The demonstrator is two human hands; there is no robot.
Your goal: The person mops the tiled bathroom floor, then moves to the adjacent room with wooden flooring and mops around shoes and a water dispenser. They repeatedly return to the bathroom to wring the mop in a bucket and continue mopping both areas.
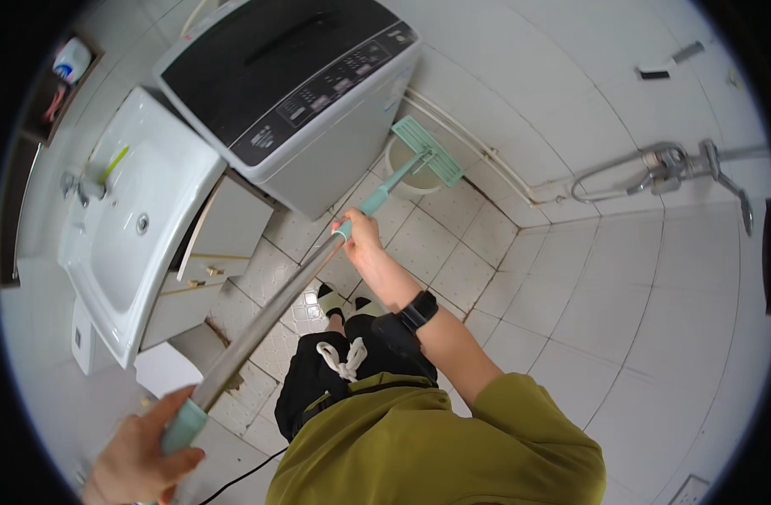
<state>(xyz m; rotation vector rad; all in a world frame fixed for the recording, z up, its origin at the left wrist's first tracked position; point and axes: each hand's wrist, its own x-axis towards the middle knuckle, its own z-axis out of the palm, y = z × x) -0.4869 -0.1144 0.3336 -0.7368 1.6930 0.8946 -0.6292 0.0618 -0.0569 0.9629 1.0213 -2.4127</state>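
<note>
A flat mop with a metal pole (272, 312) runs from the lower left to the upper middle. My left hand (139, 445) is closed round the pale green grip at its near end. Further along, my right hand (360, 233) grips the green sleeve of the pole; a black band is on that wrist. The mop's green slotted head plate (426, 150) lies across the top of a whitish bucket (417, 188) on the tiled floor. No mop cloth shows on the side of the plate in view.
A washing machine (322, 120) stands left of the bucket. Nearer on the left is a white washbasin (123, 252) over a cabinet with a door ajar (224, 221). Pipes (505, 173) follow the wall behind the bucket. A shower mixer (666, 167) is on the right wall. A black cable (243, 473) hangs low.
</note>
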